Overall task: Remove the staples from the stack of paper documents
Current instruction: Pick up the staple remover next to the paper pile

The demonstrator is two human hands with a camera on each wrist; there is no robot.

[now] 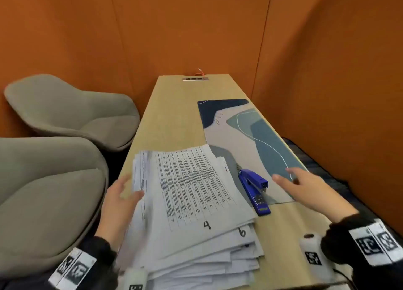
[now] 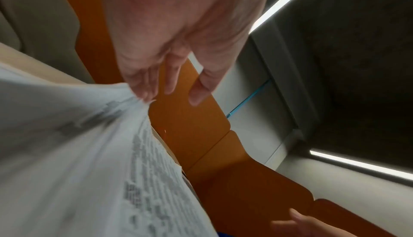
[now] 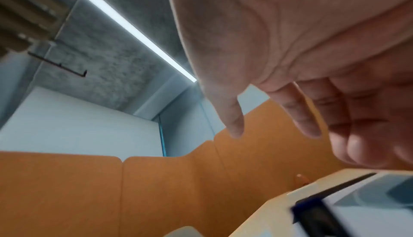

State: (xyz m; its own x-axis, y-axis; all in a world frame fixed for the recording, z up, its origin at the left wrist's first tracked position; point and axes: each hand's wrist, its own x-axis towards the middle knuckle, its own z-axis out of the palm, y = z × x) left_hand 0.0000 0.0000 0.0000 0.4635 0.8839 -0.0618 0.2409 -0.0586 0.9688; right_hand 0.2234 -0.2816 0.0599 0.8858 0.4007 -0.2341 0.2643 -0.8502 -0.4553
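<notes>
A loose stack of printed paper documents (image 1: 192, 202) lies fanned out on the near left part of the wooden table (image 1: 172, 115); the top sheets are marked "4" and "6". A blue stapler (image 1: 254, 188) lies just right of the stack. My left hand (image 1: 132, 187) is at the stack's left edge, fingers relaxed. In the left wrist view the left hand (image 2: 170, 92) touches the edge of the papers (image 2: 89, 152) with its fingertips (image 2: 145, 92). My right hand (image 1: 283, 173) hovers right of the stapler with its fingers spread, holding nothing. The right wrist view shows the right hand (image 3: 274, 133) above the blurred stapler (image 3: 312, 214).
A blue and grey desk mat (image 1: 250, 137) covers the table's right side, partly under the stapler. Two grey chairs (image 1: 65, 119) stand to the left. Orange partition walls close in the table on the far and right sides. A socket strip (image 1: 195, 79) sits at the far edge.
</notes>
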